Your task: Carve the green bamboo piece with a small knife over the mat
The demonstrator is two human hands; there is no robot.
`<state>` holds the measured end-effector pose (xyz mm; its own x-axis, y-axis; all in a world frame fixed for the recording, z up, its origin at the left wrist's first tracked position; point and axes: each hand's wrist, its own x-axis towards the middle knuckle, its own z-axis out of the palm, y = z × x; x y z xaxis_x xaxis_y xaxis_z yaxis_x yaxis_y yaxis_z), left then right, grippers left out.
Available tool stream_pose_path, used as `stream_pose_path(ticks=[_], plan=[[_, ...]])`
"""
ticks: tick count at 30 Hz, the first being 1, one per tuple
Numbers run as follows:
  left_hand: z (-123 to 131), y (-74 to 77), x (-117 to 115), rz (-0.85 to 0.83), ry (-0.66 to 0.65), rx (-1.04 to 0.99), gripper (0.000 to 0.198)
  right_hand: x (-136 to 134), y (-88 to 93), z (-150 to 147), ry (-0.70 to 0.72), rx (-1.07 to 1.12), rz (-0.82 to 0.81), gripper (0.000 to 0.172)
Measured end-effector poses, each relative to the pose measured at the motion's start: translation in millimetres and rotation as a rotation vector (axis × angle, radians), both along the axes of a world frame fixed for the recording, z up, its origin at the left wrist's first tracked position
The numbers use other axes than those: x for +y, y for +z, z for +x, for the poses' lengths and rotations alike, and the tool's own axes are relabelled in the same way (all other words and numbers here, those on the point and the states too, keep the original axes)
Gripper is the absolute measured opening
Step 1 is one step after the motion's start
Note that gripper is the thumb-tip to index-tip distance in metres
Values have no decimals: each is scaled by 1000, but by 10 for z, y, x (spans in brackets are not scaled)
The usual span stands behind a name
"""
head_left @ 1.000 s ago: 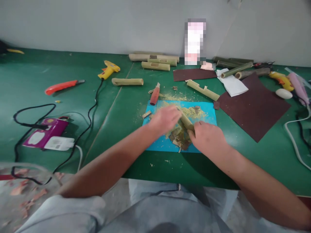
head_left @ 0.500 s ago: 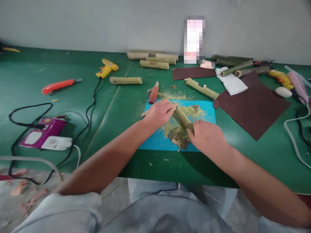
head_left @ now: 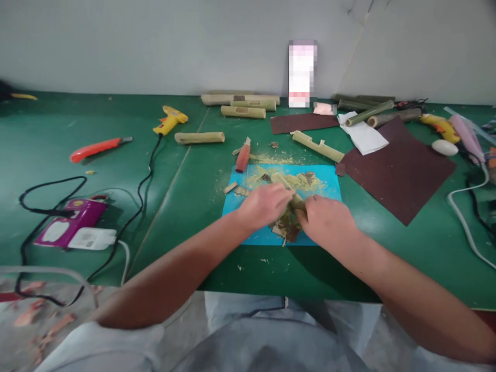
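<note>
My right hand (head_left: 327, 217) is closed around the near end of a short bamboo tube (head_left: 297, 202), which slants away to the left above a blue sheet (head_left: 253, 238). My left hand (head_left: 267, 204) presses on the tube's upper side with its fingers drawn together; whatever they pinch is hidden. Below the tube, shavings and brown scraps (head_left: 284, 231) lie heaped on the sheet, and pale dust (head_left: 310, 181) is spread beyond it. A red-handled knife (head_left: 243, 157) rests at the sheet's far left corner.
Several cut bamboo tubes (head_left: 243, 112) lie at the back. Dark brown sheets (head_left: 403, 175) and a white paper (head_left: 366, 137) are at right. Leftward are a yellow glue gun (head_left: 170, 121), an orange cutter (head_left: 96, 149) and a purple box (head_left: 73, 219) with cables.
My left hand has slid along the tube toward me and my right hand, baring the tube's far end. My right hand keeps its grip. The view has shifted slightly.
</note>
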<state>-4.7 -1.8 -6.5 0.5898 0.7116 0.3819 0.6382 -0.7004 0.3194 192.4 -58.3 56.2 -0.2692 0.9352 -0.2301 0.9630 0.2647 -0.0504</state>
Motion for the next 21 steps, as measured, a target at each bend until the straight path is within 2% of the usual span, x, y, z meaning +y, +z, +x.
stream_pose_path(ticks=[3, 4, 7, 8, 12, 13, 17, 19, 21], plan=[[5, 16, -3, 54, 101, -62, 30, 4, -4, 1, -21, 6, 1, 34], [13, 23, -15, 54, 90, -57, 31, 6, -8, 2, -18, 7, 0, 33], [39, 32, -52, -4, -68, -4, 33, 8, -26, 4, 1, 6, 5, 33], [39, 32, -49, -7, -77, -8, 33, 9, -29, 4, 3, 6, 6, 33], [29, 26, -1, 67, 106, -85, 31, 6, -24, -1, -9, -2, 13, 35], [38, 26, -8, 63, 102, -84, 31, 5, -21, -2, -9, -4, 10, 35], [69, 25, -66, -41, -62, -37, 35, 3, -20, 1, 7, -8, 4, 32], [31, 25, -30, -15, 19, -46, 31, 4, -25, 3, 1, -6, 14, 32], [-15, 24, 24, 37, 162, -65, 28, 7, -29, 3, -9, -4, 21, 33]])
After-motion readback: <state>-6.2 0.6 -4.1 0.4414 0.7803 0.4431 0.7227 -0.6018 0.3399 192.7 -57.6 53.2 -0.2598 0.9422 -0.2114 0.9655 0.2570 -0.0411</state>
